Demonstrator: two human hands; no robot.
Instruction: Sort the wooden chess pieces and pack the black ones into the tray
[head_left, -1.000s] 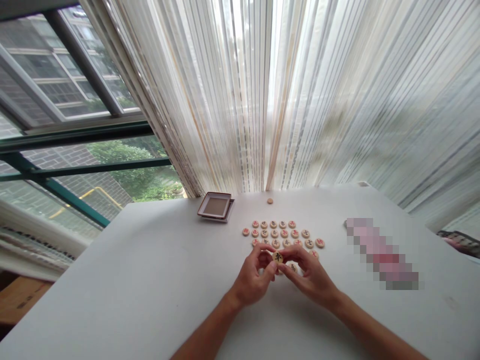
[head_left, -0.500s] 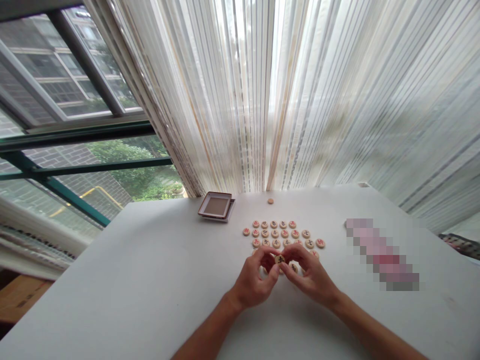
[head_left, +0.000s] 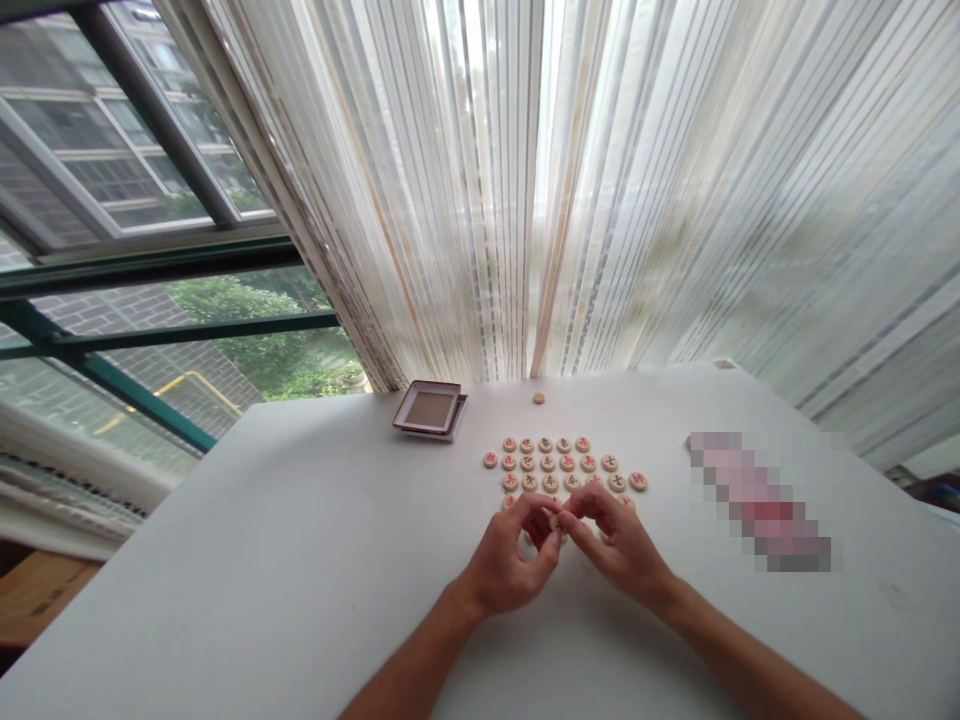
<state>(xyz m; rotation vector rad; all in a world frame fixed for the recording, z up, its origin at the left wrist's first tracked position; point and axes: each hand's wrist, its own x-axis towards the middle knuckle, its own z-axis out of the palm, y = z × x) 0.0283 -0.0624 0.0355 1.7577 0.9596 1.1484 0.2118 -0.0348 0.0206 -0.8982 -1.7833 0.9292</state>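
A round wooden Chinese chess piece (head_left: pixel 556 522) is pinched between the fingertips of my left hand (head_left: pixel 504 565) and my right hand (head_left: pixel 619 550). The fingers cover most of it, so its character is hidden. Both hands are closed on this one disc, above the near rows of laid-out chess pieces (head_left: pixel 548 463). Those discs lie in rough rows, face up, with red or black characters. Some of the near ones are partly hidden under my fingers.
A shallow box with a brown rim (head_left: pixel 401 411) stands at the back left of the white table (head_left: pixel 262 560). One lone disc (head_left: pixel 538 398) lies near the back edge. A blurred-out pinkish long object (head_left: pixel 761 505) lies to the right. Striped curtains (head_left: pixel 480 200) hang behind.
The held chess piece has been turned between my fingertips; its black character faced me before and is now covered. The whole view has shifted slightly.
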